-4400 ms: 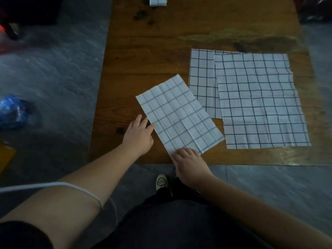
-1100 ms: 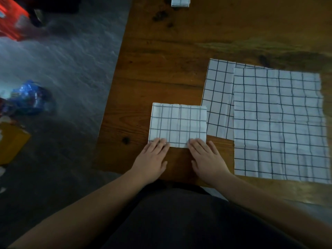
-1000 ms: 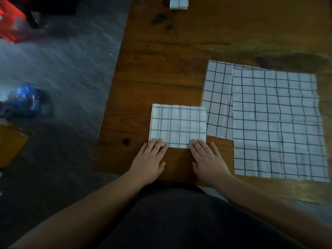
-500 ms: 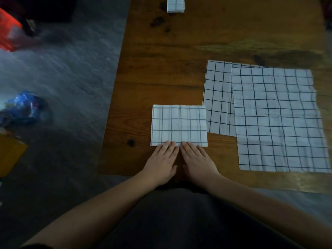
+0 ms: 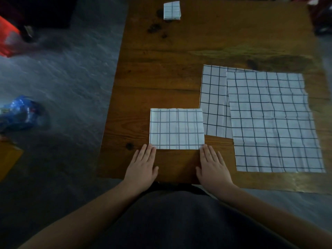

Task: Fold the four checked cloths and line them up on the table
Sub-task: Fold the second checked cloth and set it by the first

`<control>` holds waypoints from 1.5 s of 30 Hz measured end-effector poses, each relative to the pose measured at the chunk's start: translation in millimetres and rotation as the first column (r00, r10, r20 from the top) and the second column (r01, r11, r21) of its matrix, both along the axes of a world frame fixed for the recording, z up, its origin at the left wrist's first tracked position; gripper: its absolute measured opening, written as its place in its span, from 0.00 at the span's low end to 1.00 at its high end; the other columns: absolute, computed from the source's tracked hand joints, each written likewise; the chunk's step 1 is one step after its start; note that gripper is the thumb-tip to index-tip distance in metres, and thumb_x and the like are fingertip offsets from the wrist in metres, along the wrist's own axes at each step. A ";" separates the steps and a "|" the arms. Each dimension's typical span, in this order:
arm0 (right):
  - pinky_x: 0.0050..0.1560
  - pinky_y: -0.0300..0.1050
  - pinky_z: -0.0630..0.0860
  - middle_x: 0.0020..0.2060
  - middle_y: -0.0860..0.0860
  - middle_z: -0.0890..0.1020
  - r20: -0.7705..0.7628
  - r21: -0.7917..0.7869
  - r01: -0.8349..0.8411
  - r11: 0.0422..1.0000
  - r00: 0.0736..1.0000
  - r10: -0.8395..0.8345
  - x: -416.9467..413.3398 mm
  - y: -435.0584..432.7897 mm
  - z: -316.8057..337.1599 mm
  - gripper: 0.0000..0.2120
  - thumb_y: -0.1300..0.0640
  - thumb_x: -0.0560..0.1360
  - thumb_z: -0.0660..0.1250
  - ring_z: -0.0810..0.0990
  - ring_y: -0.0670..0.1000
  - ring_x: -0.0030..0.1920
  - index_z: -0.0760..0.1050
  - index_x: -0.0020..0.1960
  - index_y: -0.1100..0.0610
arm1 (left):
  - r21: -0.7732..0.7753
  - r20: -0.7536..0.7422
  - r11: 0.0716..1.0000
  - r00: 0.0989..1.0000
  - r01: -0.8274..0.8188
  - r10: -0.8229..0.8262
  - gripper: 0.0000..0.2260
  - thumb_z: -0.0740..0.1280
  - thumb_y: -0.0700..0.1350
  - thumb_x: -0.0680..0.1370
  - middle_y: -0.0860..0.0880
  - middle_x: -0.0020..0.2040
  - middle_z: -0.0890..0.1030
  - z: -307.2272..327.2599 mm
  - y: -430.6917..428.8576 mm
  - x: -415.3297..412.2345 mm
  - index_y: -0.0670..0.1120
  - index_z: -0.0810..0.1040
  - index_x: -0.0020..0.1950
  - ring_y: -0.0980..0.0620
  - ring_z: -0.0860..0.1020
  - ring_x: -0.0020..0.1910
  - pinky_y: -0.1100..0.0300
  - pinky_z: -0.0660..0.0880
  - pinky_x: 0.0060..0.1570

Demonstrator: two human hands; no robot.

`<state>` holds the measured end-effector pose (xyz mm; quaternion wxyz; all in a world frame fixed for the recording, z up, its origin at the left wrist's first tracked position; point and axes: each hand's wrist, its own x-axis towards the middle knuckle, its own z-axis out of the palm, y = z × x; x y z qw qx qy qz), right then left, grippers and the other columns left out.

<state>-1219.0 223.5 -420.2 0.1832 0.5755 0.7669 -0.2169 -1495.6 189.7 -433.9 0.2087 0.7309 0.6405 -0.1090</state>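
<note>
While the part-folded cloth (image 5: 177, 129) lies square on the bench (image 5: 161, 72) near its front edge, I note left hand (image 5: 142, 168) and right hand (image 5: 212, 168) spread flat, fingertips (image 5: 150, 150) touching its near corners. Recommend pinning both corners, creasing evenly, then folding again to match the finished cloth (image 5: 171, 10).

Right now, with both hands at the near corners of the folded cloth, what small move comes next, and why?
Probably fold the near cloth in half again: the left hand and right hand lie flat at its front corners, and the finished cloth beyond is smaller.
</note>
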 end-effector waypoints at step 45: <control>0.55 0.58 0.80 0.58 0.59 0.77 -0.108 -0.121 0.791 0.600 0.590 -0.800 -56.3 80.2 7.9 0.16 0.54 0.81 0.65 0.79 0.59 0.56 0.65 0.64 0.59 | -0.065 0.026 0.966 0.968 0.250 -0.249 0.37 0.67 0.57 0.80 0.48 0.83 0.51 11.7 138.3 27.8 0.54 0.51 0.83 0.44 0.48 0.81 0.41 0.50 0.78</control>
